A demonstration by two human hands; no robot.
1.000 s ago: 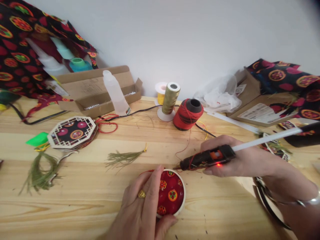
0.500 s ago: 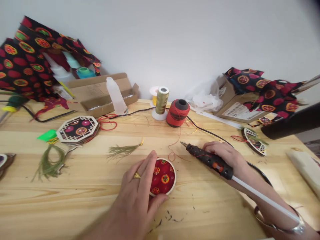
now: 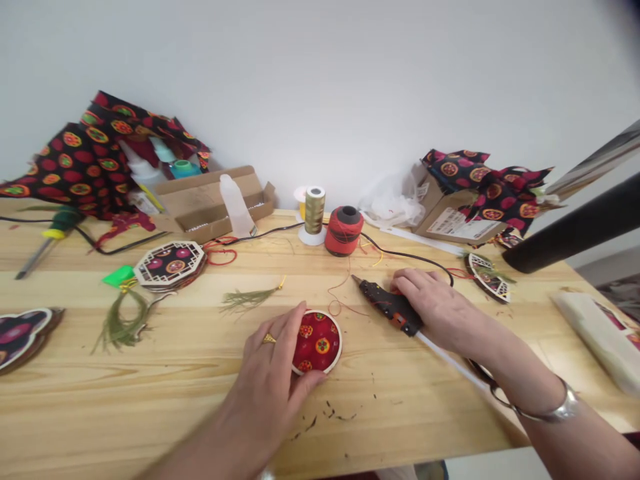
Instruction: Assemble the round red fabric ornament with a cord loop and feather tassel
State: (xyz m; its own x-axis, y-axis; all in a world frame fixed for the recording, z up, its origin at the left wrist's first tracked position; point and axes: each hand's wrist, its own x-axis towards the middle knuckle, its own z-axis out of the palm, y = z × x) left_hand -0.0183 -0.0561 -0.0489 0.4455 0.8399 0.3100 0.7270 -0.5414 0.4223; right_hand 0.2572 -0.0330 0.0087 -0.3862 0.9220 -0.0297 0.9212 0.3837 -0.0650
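- Small dark scraps (image 3: 327, 408) lie on the pale wooden counter (image 3: 165, 413), just on the near side of and between my hands.
- My left hand (image 3: 277, 353), a gold ring (image 3: 269, 339) on one finger, is partly closed, thumb and fingers spread around the left side of a round disc of red patterned fabric in a pale rim (image 3: 320, 343); I have hold of it, and it lies flat on the counter.
- My right hand (image 3: 430, 297) is half curled over the handle end of a black glue gun with an orange trigger (image 3: 387, 303); my palm hides the handle, so I cannot tell how firmly I grip it.
- A white glue stick (image 3: 440, 352) runs from the back of the gun, beneath my right forearm.
- Thin red thread (image 3: 335, 303) loops on the counter between my hands, touching neither the left one nor the right.
- A green tassel with a yellow tie (image 3: 253, 298) lies just beyond my left hand.
- Farther off to its left is an octagonal ornament with a pale lattice frame (image 3: 173, 263).
- Beyond the gap between my hands stand a red thread cone (image 3: 343, 231) and, beside it, a gold thread spool (image 3: 315, 212).
- Far beyond my right hand, a crumpled clear plastic bag (image 3: 393, 200) sits beside a brown cardboard box (image 3: 455, 212) topped with dark patterned fabric (image 3: 493, 190).
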